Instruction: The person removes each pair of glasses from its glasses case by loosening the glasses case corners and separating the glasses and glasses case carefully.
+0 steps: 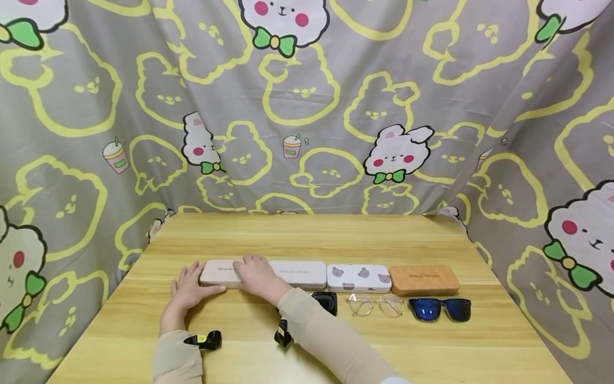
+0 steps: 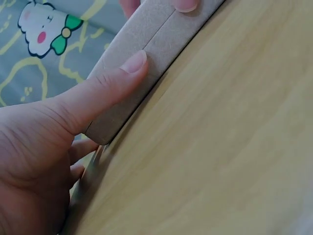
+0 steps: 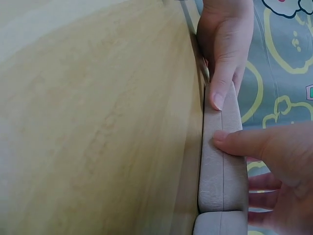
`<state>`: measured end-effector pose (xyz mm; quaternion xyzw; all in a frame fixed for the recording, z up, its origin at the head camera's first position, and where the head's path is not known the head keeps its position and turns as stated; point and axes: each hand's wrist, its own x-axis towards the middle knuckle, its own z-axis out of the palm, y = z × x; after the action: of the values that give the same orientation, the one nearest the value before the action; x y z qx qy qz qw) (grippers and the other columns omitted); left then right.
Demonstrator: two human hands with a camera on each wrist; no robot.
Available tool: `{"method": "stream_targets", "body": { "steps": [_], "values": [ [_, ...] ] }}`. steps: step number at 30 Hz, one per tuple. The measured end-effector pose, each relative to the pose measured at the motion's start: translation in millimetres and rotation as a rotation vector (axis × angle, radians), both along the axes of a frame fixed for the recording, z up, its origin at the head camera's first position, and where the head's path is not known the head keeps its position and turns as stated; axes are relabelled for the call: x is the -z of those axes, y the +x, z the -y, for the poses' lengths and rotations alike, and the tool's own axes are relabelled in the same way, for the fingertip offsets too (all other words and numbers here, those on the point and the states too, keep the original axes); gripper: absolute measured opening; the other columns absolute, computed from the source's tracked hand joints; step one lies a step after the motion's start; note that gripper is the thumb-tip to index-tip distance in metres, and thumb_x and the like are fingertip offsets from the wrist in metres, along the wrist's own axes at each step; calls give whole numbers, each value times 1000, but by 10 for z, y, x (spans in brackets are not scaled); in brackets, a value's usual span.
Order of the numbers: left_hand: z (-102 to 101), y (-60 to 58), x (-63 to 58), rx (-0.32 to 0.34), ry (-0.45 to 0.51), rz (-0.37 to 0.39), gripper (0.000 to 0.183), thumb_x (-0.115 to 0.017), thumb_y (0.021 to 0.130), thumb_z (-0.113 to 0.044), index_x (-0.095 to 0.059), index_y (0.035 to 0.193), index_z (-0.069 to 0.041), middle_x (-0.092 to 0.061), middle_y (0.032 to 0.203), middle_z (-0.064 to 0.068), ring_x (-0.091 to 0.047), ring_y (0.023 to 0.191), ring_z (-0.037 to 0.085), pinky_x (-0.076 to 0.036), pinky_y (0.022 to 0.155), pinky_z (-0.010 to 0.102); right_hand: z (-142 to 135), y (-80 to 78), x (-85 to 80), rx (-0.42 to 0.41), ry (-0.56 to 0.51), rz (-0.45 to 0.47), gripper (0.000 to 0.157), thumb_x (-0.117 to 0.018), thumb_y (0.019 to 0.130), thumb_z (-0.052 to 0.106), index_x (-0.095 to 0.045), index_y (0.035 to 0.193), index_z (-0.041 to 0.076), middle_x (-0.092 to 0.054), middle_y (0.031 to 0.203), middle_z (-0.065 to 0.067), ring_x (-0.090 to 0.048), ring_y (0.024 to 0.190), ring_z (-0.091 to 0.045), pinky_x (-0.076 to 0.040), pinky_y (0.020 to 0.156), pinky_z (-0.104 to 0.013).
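Observation:
A pinkish-beige glasses case [image 1: 218,276] lies at the left end of a row of cases on the table. My left hand [image 1: 188,290] holds its left end; in the left wrist view the thumb presses the front side of the case [image 2: 159,54]. My right hand [image 1: 260,277] reaches over the case's right part. The right wrist view shows that thumb on the front side of the case [image 3: 211,183] and the fingers behind it, partly hidden. Touching its right end is a white glasses case [image 1: 302,273].
Further right stand a bear-print case [image 1: 361,284] and a wood-coloured case [image 1: 424,281]. In front of them lie dark glasses [image 1: 329,302], partly behind my right arm, clear glasses [image 1: 362,306] and blue-lensed sunglasses [image 1: 457,310]. A patterned curtain [image 1: 326,117] surrounds the wooden table [image 1: 307,234].

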<state>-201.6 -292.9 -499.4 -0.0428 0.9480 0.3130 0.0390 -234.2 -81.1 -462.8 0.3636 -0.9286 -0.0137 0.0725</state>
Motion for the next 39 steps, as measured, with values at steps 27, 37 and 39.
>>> {"method": "stream_targets", "body": {
  "steps": [27, 37, 39],
  "values": [
    [-49, 7, 3, -22, -47, -24, 110, -77, 71, -60, -27, 152, -4, -12, 159, 28, 1, 145, 54, 5, 110, 75, -51, -190, -135, -127, -26, 202, 28, -73, 84, 32, -64, 106, 17, -56, 78, 7, -52, 75, -8, -45, 71, -22],
    [-46, 6, 9, -33, -39, -21, 109, -77, 71, -60, -29, 152, -5, -12, 160, 27, 2, 146, 53, 5, 110, 74, -99, -197, -183, -156, 4, 235, 35, -61, 95, 37, -55, 121, 14, -60, 87, 3, -58, 82, -10, -50, 78, -25],
    [-43, 9, 5, -32, -41, -26, 109, -77, 71, -60, -30, 152, -5, -13, 159, 27, 1, 145, 54, 5, 110, 74, -105, -200, -188, -167, 5, 238, 40, -57, 97, 37, -52, 129, 12, -64, 93, 1, -61, 86, -11, -52, 83, -26]
  ]
}}
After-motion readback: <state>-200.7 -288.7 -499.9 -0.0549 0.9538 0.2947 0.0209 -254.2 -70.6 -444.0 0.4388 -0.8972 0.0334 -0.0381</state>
